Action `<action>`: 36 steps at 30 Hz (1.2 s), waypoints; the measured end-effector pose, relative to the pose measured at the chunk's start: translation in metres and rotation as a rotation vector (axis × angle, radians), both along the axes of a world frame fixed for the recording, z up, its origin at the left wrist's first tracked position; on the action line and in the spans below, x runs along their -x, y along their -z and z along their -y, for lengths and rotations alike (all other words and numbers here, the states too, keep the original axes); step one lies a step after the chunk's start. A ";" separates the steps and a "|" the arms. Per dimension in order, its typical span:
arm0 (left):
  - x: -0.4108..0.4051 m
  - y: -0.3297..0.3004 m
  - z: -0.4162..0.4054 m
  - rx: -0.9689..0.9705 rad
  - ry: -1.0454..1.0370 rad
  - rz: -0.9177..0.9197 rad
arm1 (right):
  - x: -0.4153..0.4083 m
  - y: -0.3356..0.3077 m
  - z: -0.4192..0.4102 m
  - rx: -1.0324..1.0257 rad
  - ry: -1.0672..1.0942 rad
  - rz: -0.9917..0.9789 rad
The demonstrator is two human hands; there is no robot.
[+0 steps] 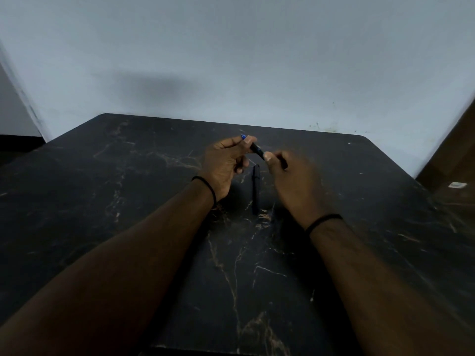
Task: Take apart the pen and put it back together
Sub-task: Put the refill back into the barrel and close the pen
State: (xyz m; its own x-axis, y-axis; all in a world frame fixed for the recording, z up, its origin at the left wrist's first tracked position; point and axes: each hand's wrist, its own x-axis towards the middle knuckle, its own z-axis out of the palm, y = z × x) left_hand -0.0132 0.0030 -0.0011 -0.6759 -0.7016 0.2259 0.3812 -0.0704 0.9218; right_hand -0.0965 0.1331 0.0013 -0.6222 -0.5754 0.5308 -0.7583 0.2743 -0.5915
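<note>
Your two hands are raised above the far middle of the table [128,201], and between them you hold one pen [257,149]. Your left hand [226,163] pinches the pen's blue-tipped end between thumb and forefinger, and the other fingers are curled into the palm. Your right hand [295,181] closes on the other end of the pen; its thumb presses on the barrel, but the remaining fingers are blurred and turned away, so you cannot tell exactly how they lie. The pen is tilted, with the blue end higher and farther to the left.

Below the gap between your hands, one dark tube [255,191] lies flat on the table, pointing away from you. It is apart from both hands. You cannot tell whether it is a cap or a barrel piece.

The table's far edge runs just behind your hands, and close behind it stands the wall [231,60], so there is little room forward. To the left and to the right the tabletop is open and wide. The near edge is well below your forearms, which cross much of the surface. The rounded far corners are both visible.

Counted: two hands, one pen held, one tube on the table, and one black band on each wrist, left band [207,186] and right band [322,222].
</note>
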 end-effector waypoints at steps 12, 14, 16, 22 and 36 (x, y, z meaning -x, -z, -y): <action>0.000 0.002 0.002 0.016 -0.001 0.020 | -0.001 -0.002 -0.001 -0.058 0.004 -0.021; 0.000 0.001 0.001 0.013 -0.003 0.016 | -0.003 -0.004 -0.003 0.007 -0.025 0.039; 0.000 0.001 0.000 0.009 -0.007 0.016 | -0.003 -0.002 -0.003 0.060 -0.043 0.077; 0.000 0.002 0.000 0.010 -0.007 0.029 | 0.001 -0.001 -0.001 -0.066 0.008 -0.006; 0.001 0.003 0.002 0.012 -0.002 0.014 | -0.004 -0.006 -0.003 -0.097 -0.023 0.001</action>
State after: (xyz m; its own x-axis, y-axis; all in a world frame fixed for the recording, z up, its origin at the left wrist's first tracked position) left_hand -0.0142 0.0007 -0.0042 -0.6775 -0.7003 0.2250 0.3687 -0.0586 0.9277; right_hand -0.0921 0.1357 0.0069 -0.6089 -0.6382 0.4712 -0.7644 0.3131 -0.5637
